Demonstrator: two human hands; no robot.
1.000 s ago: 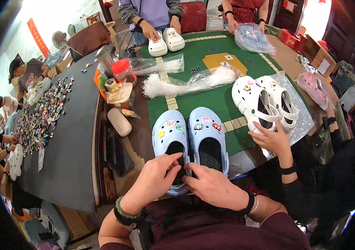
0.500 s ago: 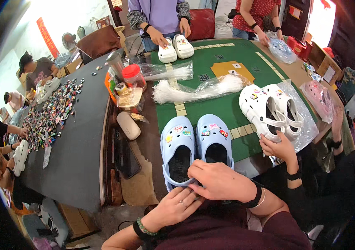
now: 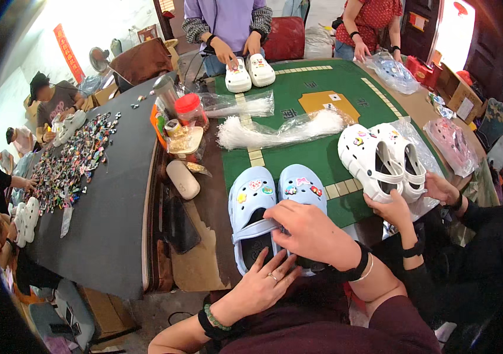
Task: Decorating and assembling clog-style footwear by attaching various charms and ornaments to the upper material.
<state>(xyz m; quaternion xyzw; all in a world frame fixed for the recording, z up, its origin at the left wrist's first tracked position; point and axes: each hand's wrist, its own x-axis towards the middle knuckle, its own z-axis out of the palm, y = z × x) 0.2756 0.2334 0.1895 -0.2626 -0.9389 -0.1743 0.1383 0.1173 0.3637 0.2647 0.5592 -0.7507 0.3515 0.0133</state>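
The blue clogs (image 3: 250,205) stand side by side at the near edge of the green mat (image 3: 275,154), toes toward 12 o'clock, heels toward the wearer. They are pale blue, with black insoles and round vent holes over the toes. The left clog (image 3: 241,213) bears a yellow charm, a pale round one and a green one; the right clog (image 3: 303,193) bears a pink bow between a dark multicoloured charm and a red one. The left clog's strap (image 3: 255,229) arches over its foot opening.

The right hand (image 3: 316,232) pinches that strap near its right end between thumb and fingers, the palm covering much of the right clog's rear. The left hand (image 3: 260,289) is open, fingers spread over the left clog's heel and insole.

From the blue clogs, a white pair (image 3: 362,154) lies at 2 o'clock, a bundle of white ties (image 3: 281,131) at 12, a red-lidded jar (image 3: 189,107) at 11 and a pale case (image 3: 183,179) at 10.

Half a second ago the strap hung back around the heel with both hands at it; now it is lifted forward, and the left hand has spread out. The blue clogs have hardly moved. At 2 o'clock, the neighbour has a second hand (image 3: 442,187) at the white pair, where only one touched it before.
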